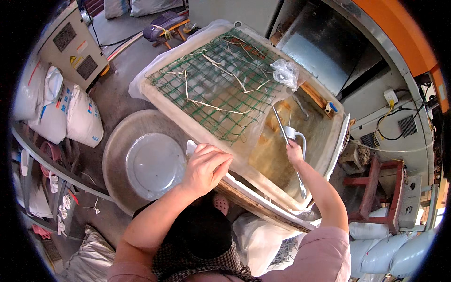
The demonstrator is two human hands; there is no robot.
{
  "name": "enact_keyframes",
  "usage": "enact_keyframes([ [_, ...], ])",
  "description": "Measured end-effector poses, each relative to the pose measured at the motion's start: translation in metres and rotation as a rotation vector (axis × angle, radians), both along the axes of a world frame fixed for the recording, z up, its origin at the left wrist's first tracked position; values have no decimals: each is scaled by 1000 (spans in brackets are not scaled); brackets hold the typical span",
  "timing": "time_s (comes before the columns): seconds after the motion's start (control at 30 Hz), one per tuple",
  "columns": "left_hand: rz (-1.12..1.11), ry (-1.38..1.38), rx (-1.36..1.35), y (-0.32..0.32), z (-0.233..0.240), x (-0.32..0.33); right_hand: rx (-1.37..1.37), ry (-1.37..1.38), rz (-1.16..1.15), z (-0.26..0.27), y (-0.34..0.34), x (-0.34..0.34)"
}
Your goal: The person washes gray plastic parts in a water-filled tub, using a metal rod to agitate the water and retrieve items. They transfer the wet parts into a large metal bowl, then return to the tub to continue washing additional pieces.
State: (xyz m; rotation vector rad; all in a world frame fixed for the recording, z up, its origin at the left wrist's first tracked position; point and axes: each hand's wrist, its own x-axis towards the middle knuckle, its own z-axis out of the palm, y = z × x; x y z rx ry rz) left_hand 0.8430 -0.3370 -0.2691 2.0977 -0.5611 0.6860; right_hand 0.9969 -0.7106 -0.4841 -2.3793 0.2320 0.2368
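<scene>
My right hand [295,153] grips a long metal rod [279,121] over the uncovered part of a large pale tub [271,194] of cloudy water. The rod's other end [302,187] comes out below the hand and looks wider. Just beyond that hand, a white fitting [290,132] with a curved hose [303,141] stands in the water. My left hand [208,169] is curled above the tub's near left edge. Beside its fingers shows a whitish piece [190,147]; whether the hand holds it is unclear. Green wire mesh [211,95] tied with pale strips covers the tub's far part.
A round basin [118,155] with clear plastic-like film inside stands left of the tub. Crumpled clear plastic [285,73] lies on the mesh corner. Full white sacks [82,116] stand at left, near a grey cabinet [72,49]. A red metal frame [370,190] is at right.
</scene>
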Motion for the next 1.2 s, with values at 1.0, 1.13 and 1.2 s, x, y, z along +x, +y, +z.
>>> enact_keyframes([
  [1.0, 24, 4, 15, -5, -5, 6, 421, 188, -4, -31, 79, 115],
  [1.13, 20, -7, 18, -14, -1, 9, 311, 169, 53, -9, 62, 120],
  [1.2, 12, -18, 3, -19, -1, 11, 98, 29, 120, -4, 37, 106],
])
